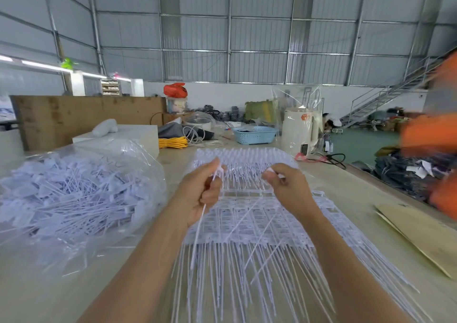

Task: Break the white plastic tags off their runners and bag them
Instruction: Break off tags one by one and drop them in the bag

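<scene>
Head view of a sorting bench (pixel 346 191). Both hands are raised over a stack of white moulded tag sheets (pixel 249 214) lying along the middle of the bench, their thin tails fanning toward the near edge. The left hand (pixel 200 194) is curled round a tag (pixel 199 233), pinching its head between thumb and forefinger; the long tail hangs down past the wrist. The right hand (pixel 286 184) has its fingers bent and pinches a small white piece (pixel 269 170) at the fingertips, probably a tag head on the runner, though motion blur hides the detail. Toward the left edge of the bench lies an open clear plastic bag (pixel 81 194) heaped with loose tags. At the far end stand a blue basket (pixel 254 135), a coil of yellow cord (pixel 173 142) and a white box (pixel 128 137). Brown cardboard (pixel 420 233) rests by the right edge, just beside a blurred orange sleeve (pixel 435 135) of another person
</scene>
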The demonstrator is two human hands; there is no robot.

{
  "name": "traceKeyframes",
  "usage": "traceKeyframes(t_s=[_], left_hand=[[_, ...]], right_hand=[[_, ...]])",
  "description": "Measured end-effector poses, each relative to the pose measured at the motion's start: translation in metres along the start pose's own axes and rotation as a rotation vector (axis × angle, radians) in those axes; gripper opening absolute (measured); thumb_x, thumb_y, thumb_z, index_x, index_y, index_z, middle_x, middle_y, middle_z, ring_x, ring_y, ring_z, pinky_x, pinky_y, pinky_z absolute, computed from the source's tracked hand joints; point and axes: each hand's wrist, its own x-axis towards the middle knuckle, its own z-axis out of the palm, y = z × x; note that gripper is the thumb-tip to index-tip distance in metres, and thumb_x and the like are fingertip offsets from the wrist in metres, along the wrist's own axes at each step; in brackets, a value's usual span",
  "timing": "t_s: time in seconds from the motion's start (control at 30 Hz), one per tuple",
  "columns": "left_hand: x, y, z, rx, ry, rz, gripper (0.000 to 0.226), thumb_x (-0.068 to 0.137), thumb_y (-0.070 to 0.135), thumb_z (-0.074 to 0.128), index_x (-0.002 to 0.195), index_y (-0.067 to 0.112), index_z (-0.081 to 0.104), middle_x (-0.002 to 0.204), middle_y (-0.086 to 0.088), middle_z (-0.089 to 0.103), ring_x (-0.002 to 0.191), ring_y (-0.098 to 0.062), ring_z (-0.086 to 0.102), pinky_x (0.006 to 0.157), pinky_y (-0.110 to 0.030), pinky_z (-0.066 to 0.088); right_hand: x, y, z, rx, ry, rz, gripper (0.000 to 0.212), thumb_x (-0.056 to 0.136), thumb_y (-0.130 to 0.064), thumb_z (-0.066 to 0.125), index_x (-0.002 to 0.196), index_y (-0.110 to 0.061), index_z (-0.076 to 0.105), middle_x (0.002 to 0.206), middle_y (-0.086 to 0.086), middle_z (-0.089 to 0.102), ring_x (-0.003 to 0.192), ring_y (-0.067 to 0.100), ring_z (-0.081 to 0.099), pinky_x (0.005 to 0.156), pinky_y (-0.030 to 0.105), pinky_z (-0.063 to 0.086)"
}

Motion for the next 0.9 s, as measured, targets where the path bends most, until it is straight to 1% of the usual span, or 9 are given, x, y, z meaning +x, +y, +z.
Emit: traceKeyframes(t_s=[0.17, 0.23, 0.33, 0.47, 0.57, 0.63, 0.7, 0.83, 0.9], left_hand=[[0.008, -0.033, 0.006, 0.211, 0.237, 0.059, 0.015, 0.099, 0.015, 0.047, 0.103, 0.008, 0.060, 0.061, -0.005, 0.060, 0.036, -0.006, 0.039, 0.034, -0.016, 0.029], [0.007, -0.041, 0.017, 0.215, 0.184, -0.015, 0.033, 0.097, 0.039, 0.047, 0.098, 0.009, 0.060, 0.059, -0.003, 0.061, 0.037, -0.007, 0.042, 0.036, -0.018, 0.030], [0.002, -0.046, 0.034, 0.312, 0.009, 0.061, 0.062, 0.073, 0.074, 0.040, 0.082, 0.018, 0.066, 0.058, -0.002, 0.063, 0.047, -0.010, 0.051, 0.043, -0.020, 0.035], [0.001, -0.050, 0.033, 0.442, 0.089, 0.262, 0.045, 0.091, 0.047, 0.050, 0.088, 0.003, 0.061, 0.046, 0.007, 0.051, 0.041, -0.007, 0.044, 0.041, -0.018, 0.034], [0.004, -0.048, 0.025, 0.405, 0.216, 0.343, 0.028, 0.097, 0.028, 0.050, 0.083, 0.007, 0.063, 0.042, 0.009, 0.046, 0.037, -0.004, 0.040, 0.039, -0.016, 0.033], [0.005, -0.047, 0.024, 0.415, 0.228, 0.403, 0.025, 0.097, 0.026, 0.052, 0.077, 0.014, 0.062, 0.043, 0.010, 0.047, 0.037, -0.004, 0.042, 0.039, -0.016, 0.033], [0.005, -0.049, 0.027, 0.508, 0.216, 0.460, 0.025, 0.096, 0.026, 0.053, 0.074, 0.017, 0.060, 0.046, 0.009, 0.052, 0.039, -0.005, 0.044, 0.042, -0.018, 0.035], [0.003, -0.047, 0.024, 0.669, 0.220, 0.496, 0.030, 0.095, 0.028, 0.055, 0.067, 0.015, 0.057, 0.052, -0.001, 0.055, 0.043, -0.008, 0.045, 0.051, -0.027, 0.037], [0.002, -0.040, 0.023, 0.739, 0.231, 0.438, 0.033, 0.094, 0.029, 0.056, 0.064, 0.016, 0.054, 0.053, 0.000, 0.052, 0.045, -0.009, 0.045, 0.051, -0.026, 0.037]], right_hand=[[-0.002, -0.033, -0.019, 0.395, 0.067, -0.040, 0.014, 0.086, -0.012, 0.065, 0.075, -0.014, 0.058, 0.074, 0.005, 0.058, 0.043, 0.001, 0.045, 0.046, 0.016, 0.038], [-0.005, -0.036, -0.018, 0.475, -0.071, -0.028, 0.008, 0.083, -0.011, 0.067, 0.077, -0.008, 0.063, 0.087, 0.008, 0.060, 0.040, 0.008, 0.047, 0.043, 0.021, 0.042], [-0.009, -0.036, 0.000, 0.243, -0.280, -0.030, 0.006, 0.086, -0.006, 0.064, 0.083, -0.007, 0.069, 0.094, 0.012, 0.054, 0.055, 0.013, 0.055, 0.049, 0.023, 0.047], [-0.013, -0.035, 0.008, 0.284, -0.375, -0.073, 0.037, 0.087, 0.010, 0.051, 0.100, -0.024, 0.059, 0.108, 0.013, 0.044, 0.064, 0.015, 0.061, 0.061, 0.024, 0.055], [-0.008, -0.026, 0.005, 0.171, -0.324, -0.033, 0.045, 0.087, 0.003, 0.058, 0.122, -0.022, 0.047, 0.113, 0.003, 0.042, 0.070, 0.019, 0.055, 0.068, 0.033, 0.051], [-0.006, -0.024, 0.005, 0.114, -0.355, -0.008, 0.019, 0.089, -0.012, 0.062, 0.107, -0.010, 0.057, 0.102, 0.005, 0.053, 0.068, 0.017, 0.056, 0.065, 0.026, 0.046], [-0.005, -0.023, 0.008, 0.041, -0.441, 0.011, 0.023, 0.093, -0.020, 0.057, 0.092, 0.002, 0.063, 0.088, 0.014, 0.062, 0.067, 0.019, 0.060, 0.064, 0.026, 0.047], [-0.008, -0.023, 0.011, 0.030, -0.434, -0.038, 0.035, 0.094, -0.018, 0.055, 0.060, -0.016, 0.059, 0.058, -0.004, 0.059, 0.047, 0.003, 0.051, 0.055, 0.015, 0.042], [-0.008, -0.022, 0.012, -0.041, -0.399, -0.117, 0.032, 0.092, -0.018, 0.057, 0.061, -0.015, 0.061, 0.058, -0.003, 0.059, 0.053, 0.005, 0.052, 0.060, 0.020, 0.043]])
